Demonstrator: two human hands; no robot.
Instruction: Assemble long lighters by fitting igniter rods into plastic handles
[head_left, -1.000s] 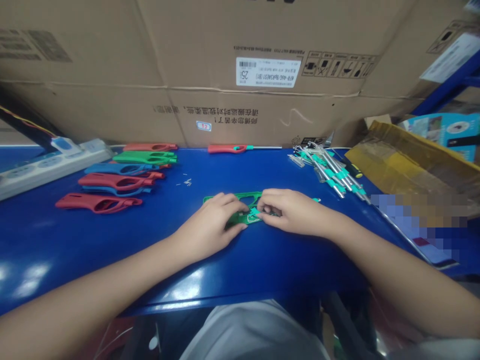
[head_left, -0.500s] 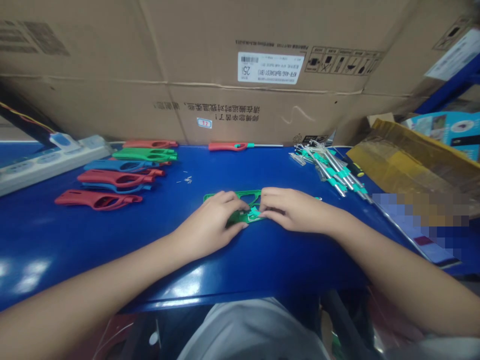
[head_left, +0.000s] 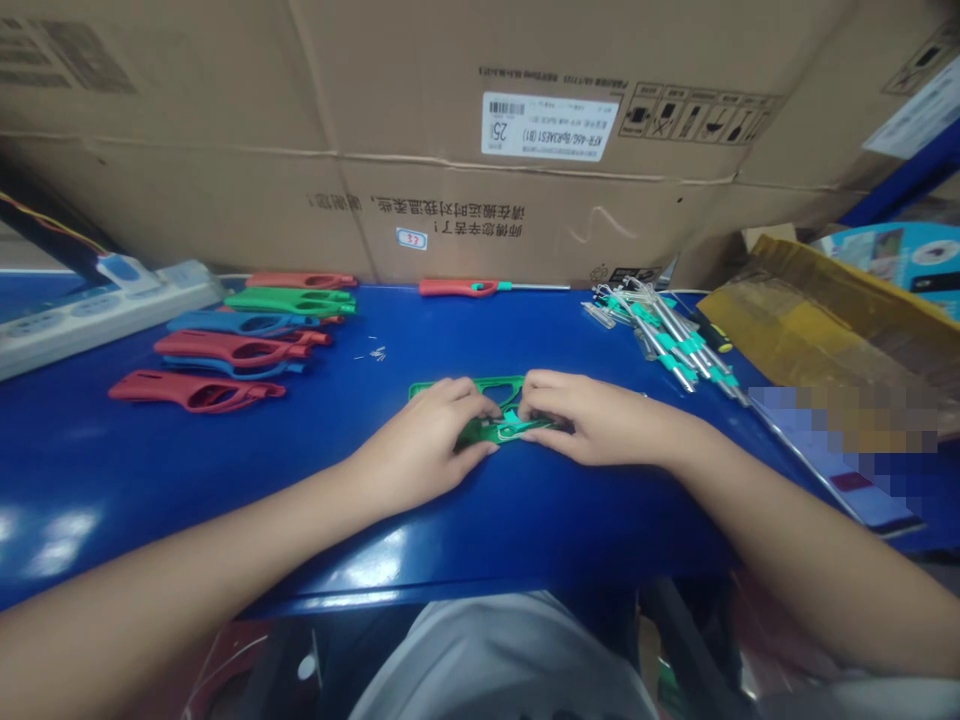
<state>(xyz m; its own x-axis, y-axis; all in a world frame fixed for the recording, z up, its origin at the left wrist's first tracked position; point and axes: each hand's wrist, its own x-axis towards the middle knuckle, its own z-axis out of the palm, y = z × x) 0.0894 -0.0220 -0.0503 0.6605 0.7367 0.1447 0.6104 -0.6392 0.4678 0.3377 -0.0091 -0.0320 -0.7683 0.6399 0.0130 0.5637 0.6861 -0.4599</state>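
In the middle of the blue table (head_left: 285, 480), my left hand (head_left: 424, 425) is closed on a green lighter casing half (head_left: 471, 434). My right hand (head_left: 581, 415) pinches the other end of this casing, its fingertips at a small teal part (head_left: 513, 423) with a thin white wire lying in the shell. Just behind, a second green casing half (head_left: 501, 383) lies flat, partly covered by both hands. The fingers hide much of the held casing and what sits inside it.
Red, blue and green lighter casings (head_left: 199, 391) lie at left beside a white power strip (head_left: 112, 312). Tiny pins (head_left: 377, 353) are scattered nearby. A red lighter (head_left: 457, 288) lies at the back before a cardboard box (head_left: 247, 190). Metal lighter tubes (head_left: 679, 345) are piled right.
My right fingertips have shifted slightly at the teal part, and more of the thin wire and the casing near them shows. The view has tilted slightly; the hands stay in place.
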